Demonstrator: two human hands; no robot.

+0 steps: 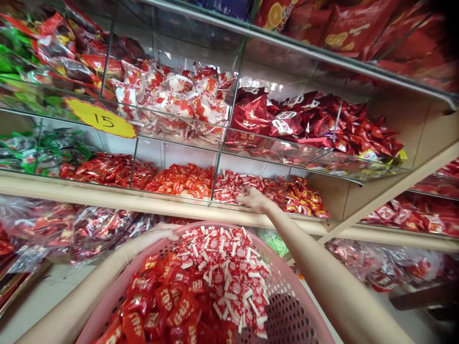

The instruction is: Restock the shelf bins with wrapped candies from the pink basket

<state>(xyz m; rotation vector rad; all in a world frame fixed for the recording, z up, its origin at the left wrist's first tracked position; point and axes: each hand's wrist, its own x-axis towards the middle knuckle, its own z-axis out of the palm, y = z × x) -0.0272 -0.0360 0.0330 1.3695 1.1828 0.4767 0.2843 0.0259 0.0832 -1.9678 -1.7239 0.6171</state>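
Observation:
A pink plastic basket (pixel 107 296) with a perforated wall is in front of me. Orange-red wrapped candies (pixel 168 301) lie in its left part, and small red-and-white wrapped candies (pixel 233 277) are heaped on the far and right side. My left hand (pixel 158 236) grips the basket's far left rim. Over the basket, my right hand (pixel 254 198) reaches into a low shelf compartment of red-and-white candies (pixel 227 184). Its fingers are stretched out and touch the candies, the tips partly hidden among them; I see nothing held.
Clear dividers split the shelves into candy compartments. Orange-red candies (pixel 182 179) lie left of the right hand, red-and-yellow ones (pixel 304 196) to the right. A yellow tag (pixel 102 118) reads 15. A wooden shelf edge (pixel 150 203) runs behind the basket; bagged candies (pixel 96 229) sit below it.

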